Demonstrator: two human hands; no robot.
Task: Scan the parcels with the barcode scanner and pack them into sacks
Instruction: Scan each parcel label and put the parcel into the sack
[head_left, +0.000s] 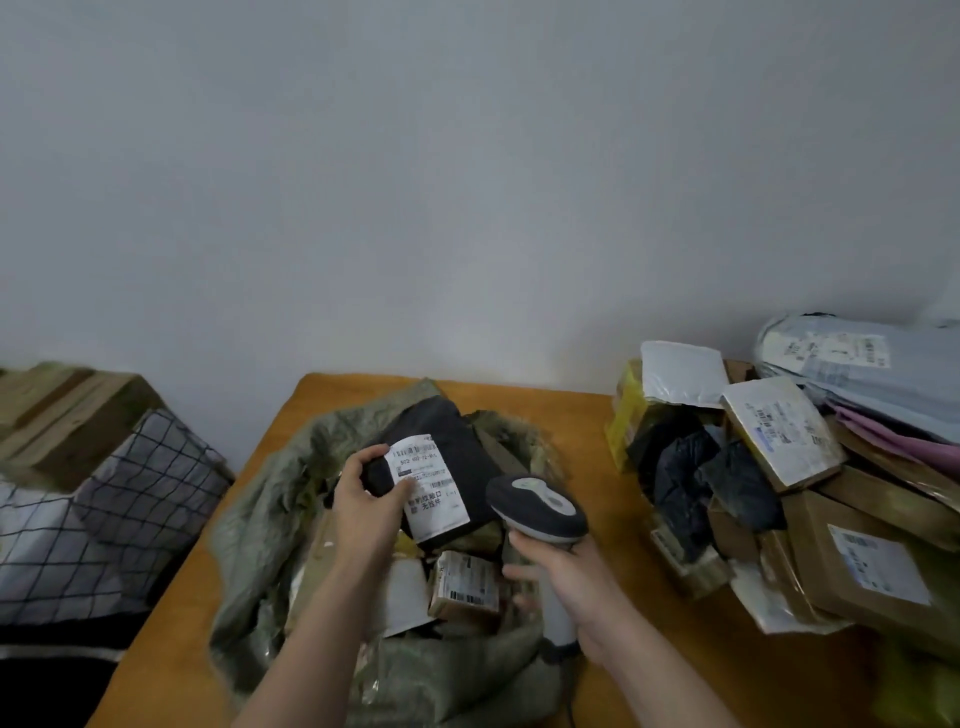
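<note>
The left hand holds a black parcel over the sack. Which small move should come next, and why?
Probably aim the barcode scanner in the right hand at the white label of the black parcel: the left hand holds it label-up over the open sack, and the scanner head sits beside it.

Dim, even indoor light; cool grey cast over the wall (467, 156). No hard shadows, only soft shade beneath the parcel pile (779, 467) on the orange surface (649, 519). Whole frame soft, slightly smeared. Label (431, 488) on the black parcel (460, 436): large characters readable, fine print blurred. Faint pale highlight on the barcode scanner (537, 506) head. Wide-angle bending bows the surface edges; lower left corner falls almost to black.
</note>
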